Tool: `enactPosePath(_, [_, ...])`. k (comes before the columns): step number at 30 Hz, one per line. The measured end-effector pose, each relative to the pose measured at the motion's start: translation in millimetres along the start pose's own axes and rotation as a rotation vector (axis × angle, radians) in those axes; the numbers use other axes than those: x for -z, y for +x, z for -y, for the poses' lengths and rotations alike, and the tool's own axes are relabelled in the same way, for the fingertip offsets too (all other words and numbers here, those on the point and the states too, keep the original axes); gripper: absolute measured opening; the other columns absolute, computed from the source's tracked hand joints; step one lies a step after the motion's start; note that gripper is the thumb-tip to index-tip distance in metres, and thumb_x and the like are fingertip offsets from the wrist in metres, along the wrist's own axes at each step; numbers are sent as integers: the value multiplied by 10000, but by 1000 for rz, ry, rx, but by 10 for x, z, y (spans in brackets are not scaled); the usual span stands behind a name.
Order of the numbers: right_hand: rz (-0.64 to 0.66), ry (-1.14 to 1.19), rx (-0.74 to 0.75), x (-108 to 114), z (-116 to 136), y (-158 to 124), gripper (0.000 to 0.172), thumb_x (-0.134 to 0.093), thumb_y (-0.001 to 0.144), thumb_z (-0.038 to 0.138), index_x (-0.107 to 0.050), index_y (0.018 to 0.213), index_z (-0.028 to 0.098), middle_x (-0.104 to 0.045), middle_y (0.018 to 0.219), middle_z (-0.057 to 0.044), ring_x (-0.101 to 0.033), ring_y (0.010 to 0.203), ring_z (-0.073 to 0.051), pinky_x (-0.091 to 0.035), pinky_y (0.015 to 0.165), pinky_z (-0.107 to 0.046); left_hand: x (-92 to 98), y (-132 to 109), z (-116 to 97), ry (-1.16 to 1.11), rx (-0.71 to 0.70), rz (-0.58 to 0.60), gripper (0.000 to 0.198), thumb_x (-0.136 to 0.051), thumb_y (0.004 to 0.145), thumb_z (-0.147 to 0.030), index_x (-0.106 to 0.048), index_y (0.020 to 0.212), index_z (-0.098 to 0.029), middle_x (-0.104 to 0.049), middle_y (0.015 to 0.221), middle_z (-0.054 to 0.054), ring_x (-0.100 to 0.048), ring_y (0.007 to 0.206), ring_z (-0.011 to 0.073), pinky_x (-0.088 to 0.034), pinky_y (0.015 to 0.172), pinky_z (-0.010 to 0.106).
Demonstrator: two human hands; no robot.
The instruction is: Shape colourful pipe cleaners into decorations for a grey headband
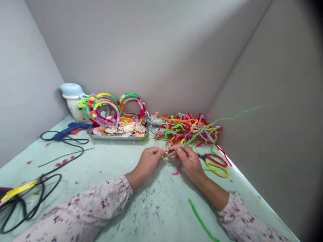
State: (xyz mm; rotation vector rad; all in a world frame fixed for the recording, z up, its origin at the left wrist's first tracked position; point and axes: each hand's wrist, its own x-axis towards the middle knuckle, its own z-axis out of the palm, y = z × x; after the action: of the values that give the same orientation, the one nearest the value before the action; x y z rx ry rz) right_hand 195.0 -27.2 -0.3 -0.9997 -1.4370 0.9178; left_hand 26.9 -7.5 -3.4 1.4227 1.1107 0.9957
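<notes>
- Two hands meet over a pale green table (83, 161) in a grey-walled corner. The left hand (149, 160) pinches the near end of one green pipe cleaner (214, 121) between thumb and fingertips. The right hand (189, 162) grips the same stem just beside it.
- The stem rises to the right over the table; its far end is blurred against the wall.
- A short pink piece (178, 170) hangs under the right hand; whether the fingers hold it cannot be made out.
- The pile of pipe cleaners (185, 129) behind the hands is too tangled to count.
- One pair of scissors (216, 164), with red and yellow loops, has its blades hidden by the right hand.
- A second green stem (202, 222) is cut off at the bottom edge.
- The black hoops (22, 205) at left are cut off too.
- One tray (101, 135) holds shells and several wrapped headbands (113, 107), overlapping beyond a sure count.
- One blue glue gun (72, 127) and one lidded jar (73, 101) sit nearby.
</notes>
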Motion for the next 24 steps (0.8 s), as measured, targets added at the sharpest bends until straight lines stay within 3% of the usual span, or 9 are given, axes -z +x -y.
enactPosePath(5, [26, 17, 8, -5, -18, -2, 226, -487, 913, 378, -633, 945, 208, -673, 998, -49, -656, 722, -143, -549, 625, -272, 32, 30, -1, -65, 39, -30, 416, -565, 775, -540, -550, 635, -149, -468, 492, -38, -388, 452, 81, -271, 460, 213])
enactPosePath(8, [51, 25, 16, -10, -11, -7, 216, -483, 914, 374, -619, 939, 208, -662, 1024, -53, -658, 682, -135, -535, 579, -263, 45, 30, -37, -170, 33, -15, 353, -580, 782, -494, -566, 708, -149, -581, 637, -8, -479, 508, 88, -308, 483, 209])
enactPosePath(11, [-52, 65, 43, -7, 7, -10, 190, -473, 916, 385, -567, 937, 221, -658, 1016, -48, -658, 664, -136, -535, 568, -272, 39, 27, -52, -159, 5, -36, 317, -574, 793, -460, -590, 748, -146, -623, 742, 14, -554, 596, 109, -336, 511, 210])
enactPosePath(16, [-212, 105, 41, 6, 3, 3, 184, -436, 927, 420, -457, 966, 242, -663, 914, -42, -678, 734, -170, -565, 620, -311, 29, 45, 8, -40, -36, -59, 309, -559, 802, -448, -599, 718, -154, -568, 579, -19, -483, 523, 106, -345, 515, 222])
enactPosePath(24, [-151, 93, 35, -12, -52, 27, 177, -469, 923, 393, -482, 974, 224, -664, 942, -41, -679, 745, -151, -563, 625, -286, 5, 20, -64, -71, -44, 3, 244, -602, 771, -363, -642, 863, -141, -618, 692, 4, -554, 612, 122, -408, 553, 223])
